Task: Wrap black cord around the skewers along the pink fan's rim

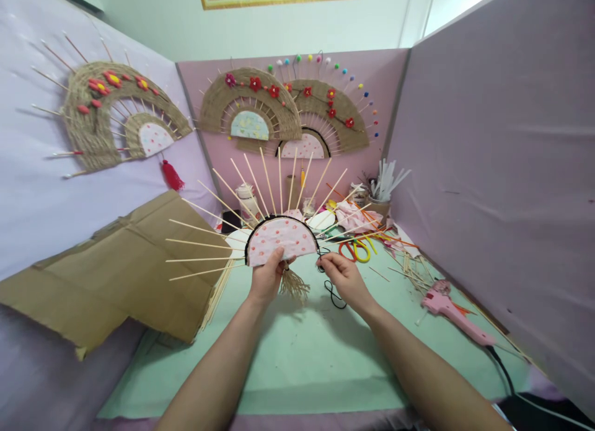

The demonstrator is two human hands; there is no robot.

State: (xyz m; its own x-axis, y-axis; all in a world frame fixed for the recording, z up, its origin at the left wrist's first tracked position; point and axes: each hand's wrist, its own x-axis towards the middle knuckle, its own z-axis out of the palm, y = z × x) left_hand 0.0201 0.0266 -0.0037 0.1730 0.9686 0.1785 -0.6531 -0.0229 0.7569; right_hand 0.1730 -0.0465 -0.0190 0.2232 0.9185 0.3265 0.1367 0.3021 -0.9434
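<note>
A half-round fan base [279,235] in pink dotted cloth is held up above the table, with thin wooden sticks fanning out from its curved edge. Black cord lines that curve. My left hand [268,275] grips the flat lower edge, thumb on the front, beside a beige tassel [294,285] hanging below. At the base's right corner, my right hand [341,275] pinches a black cord [332,294], whose loose end loops down under the fingers.
Scissors [361,250] with yellow and orange handles lie behind my right hand. A pink glue gun [458,316] rests at the right, its cable running off the front. Folded cardboard [121,276] leans at the left. Finished fans [251,102] hang on the partitions.
</note>
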